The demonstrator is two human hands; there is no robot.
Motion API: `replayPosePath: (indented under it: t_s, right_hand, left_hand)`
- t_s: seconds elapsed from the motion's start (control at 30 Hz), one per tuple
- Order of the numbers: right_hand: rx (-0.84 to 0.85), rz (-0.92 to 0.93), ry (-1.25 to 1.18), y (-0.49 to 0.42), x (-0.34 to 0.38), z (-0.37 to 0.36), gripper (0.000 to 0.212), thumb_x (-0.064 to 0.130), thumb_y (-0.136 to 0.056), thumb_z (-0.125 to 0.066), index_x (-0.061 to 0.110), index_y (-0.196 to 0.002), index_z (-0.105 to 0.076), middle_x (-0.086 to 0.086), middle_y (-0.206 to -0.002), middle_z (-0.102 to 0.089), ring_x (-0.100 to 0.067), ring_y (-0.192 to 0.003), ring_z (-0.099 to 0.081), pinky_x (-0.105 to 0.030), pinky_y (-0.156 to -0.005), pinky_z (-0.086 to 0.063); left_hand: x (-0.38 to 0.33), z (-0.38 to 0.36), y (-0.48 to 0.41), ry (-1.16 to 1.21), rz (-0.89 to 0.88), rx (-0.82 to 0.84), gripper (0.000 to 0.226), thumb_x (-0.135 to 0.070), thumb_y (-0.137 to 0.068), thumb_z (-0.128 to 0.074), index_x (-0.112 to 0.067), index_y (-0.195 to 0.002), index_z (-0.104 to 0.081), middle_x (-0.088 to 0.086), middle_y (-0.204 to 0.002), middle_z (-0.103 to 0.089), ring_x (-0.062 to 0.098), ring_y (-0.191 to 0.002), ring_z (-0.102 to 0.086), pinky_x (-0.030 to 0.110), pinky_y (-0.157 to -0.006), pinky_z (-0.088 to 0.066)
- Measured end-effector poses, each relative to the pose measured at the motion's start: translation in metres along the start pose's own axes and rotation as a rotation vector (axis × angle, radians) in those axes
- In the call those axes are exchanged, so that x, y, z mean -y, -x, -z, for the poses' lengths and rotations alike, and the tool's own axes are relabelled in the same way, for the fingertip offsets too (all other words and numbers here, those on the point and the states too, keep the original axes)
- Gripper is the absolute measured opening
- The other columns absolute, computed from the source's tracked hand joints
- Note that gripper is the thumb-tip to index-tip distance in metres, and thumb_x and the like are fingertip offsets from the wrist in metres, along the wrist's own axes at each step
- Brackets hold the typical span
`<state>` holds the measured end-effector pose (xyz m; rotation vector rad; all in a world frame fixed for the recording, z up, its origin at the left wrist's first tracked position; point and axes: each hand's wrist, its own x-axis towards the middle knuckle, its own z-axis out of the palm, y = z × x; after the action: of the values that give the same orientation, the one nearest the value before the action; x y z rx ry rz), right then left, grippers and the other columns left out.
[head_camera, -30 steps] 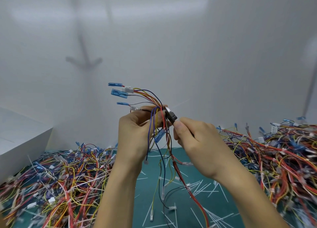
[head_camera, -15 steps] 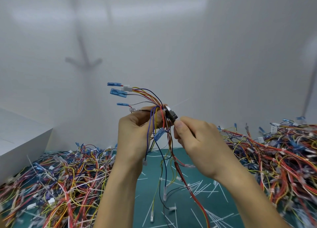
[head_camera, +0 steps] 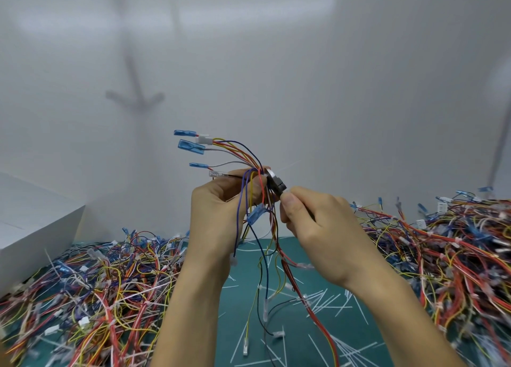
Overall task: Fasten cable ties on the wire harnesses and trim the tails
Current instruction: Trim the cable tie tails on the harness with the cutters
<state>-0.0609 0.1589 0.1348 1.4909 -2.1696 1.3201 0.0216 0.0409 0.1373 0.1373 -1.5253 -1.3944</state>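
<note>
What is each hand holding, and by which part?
Left hand grips the multicoloured wire harness at its bundled middle; right hand grips a small black-and-silver cutter by its handle end.

Bare green mat (head_camera: 367, 336) strip between hands; harness piles left (head_camera: 91, 292), right (head_camera: 448, 245); white box (head_camera: 36, 223) far left.

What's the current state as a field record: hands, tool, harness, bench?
left hand: grips the wire harness, raised above the mat
right hand: fingers curled round a small dark cutter, its tip at the bundle
blue terminals: fan out up-left; loose wires hang down
mat: green, strewn with white cut tails
left pile: tangled harnesses
right pile: tangled harnesses
white box: far left
</note>
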Motion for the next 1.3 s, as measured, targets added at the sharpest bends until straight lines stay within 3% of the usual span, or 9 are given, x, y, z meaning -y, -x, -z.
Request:
replayPosePath:
  t_s: [0.13, 0.4, 0.67, 0.97, 1.3]
  right_hand:
    - [0.017, -0.027, -0.035, 0.0003, 0.0004, 0.0009, 0.041, 0.038, -0.101, -0.036, 0.018, -0.07, -0.052, -0.007, -0.061, -0.054, -0.03, -0.063, -0.051, -0.051, -0.063, -0.047]
    - [0.021, -0.056, -0.074, 0.0009, 0.0002, 0.0001, 0.043, 0.037, -0.103, -0.038, 0.015, -0.071, -0.055, -0.013, -0.064, -0.058, -0.033, -0.064, -0.054, -0.052, -0.065, -0.05]
    - [0.018, -0.033, 0.005, 0.0, 0.0036, -0.0015, 0.042, 0.041, -0.101, -0.032, 0.017, -0.074, -0.053, -0.008, -0.064, -0.057, -0.03, -0.065, -0.053, -0.052, -0.066, -0.048]
    - [0.016, -0.039, 0.052, 0.0008, 0.0032, -0.0034, 0.041, 0.044, -0.101, -0.029, 0.02, -0.075, -0.049, -0.003, -0.067, -0.056, -0.03, -0.069, -0.053, -0.05, -0.068, -0.047]
    - [0.024, -0.038, 0.051, 0.0008, 0.0033, -0.0028, 0.043, 0.045, -0.099, -0.026, 0.018, -0.077, -0.052, -0.003, -0.066, -0.055, -0.027, -0.068, -0.051, -0.047, -0.067, -0.045]
  left_hand:
    - [0.0012, 0.0009, 0.0005, -0.016, 0.004, 0.017, 0.007, -0.029, -0.076, -0.072, -0.029, -0.082, -0.076, -0.01, -0.079, -0.077, 0.001, -0.074, -0.072, 0.008, -0.064, -0.05]
    - [0.001, 0.0014, -0.0005, -0.04, 0.001, 0.022, 0.01, -0.013, -0.085, -0.071, -0.022, -0.087, -0.075, -0.011, -0.078, -0.077, 0.0, -0.073, -0.071, 0.007, -0.064, -0.05]
    - [0.0003, 0.0016, -0.0005, -0.05, -0.005, 0.007, 0.015, -0.017, -0.085, -0.071, -0.03, -0.079, -0.078, -0.007, -0.081, -0.077, 0.004, -0.077, -0.071, 0.012, -0.068, -0.052]
    - [-0.0016, 0.0019, 0.0006, -0.046, -0.011, 0.018, 0.024, -0.011, -0.085, -0.072, -0.028, -0.069, -0.078, -0.006, -0.073, -0.076, 0.001, -0.065, -0.069, 0.01, -0.061, -0.05]
    - [-0.0007, 0.0025, 0.0008, -0.052, 0.029, 0.016, 0.013, -0.019, -0.082, -0.074, -0.03, -0.076, -0.078, -0.008, -0.077, -0.077, 0.001, -0.071, -0.071, 0.008, -0.064, -0.049]
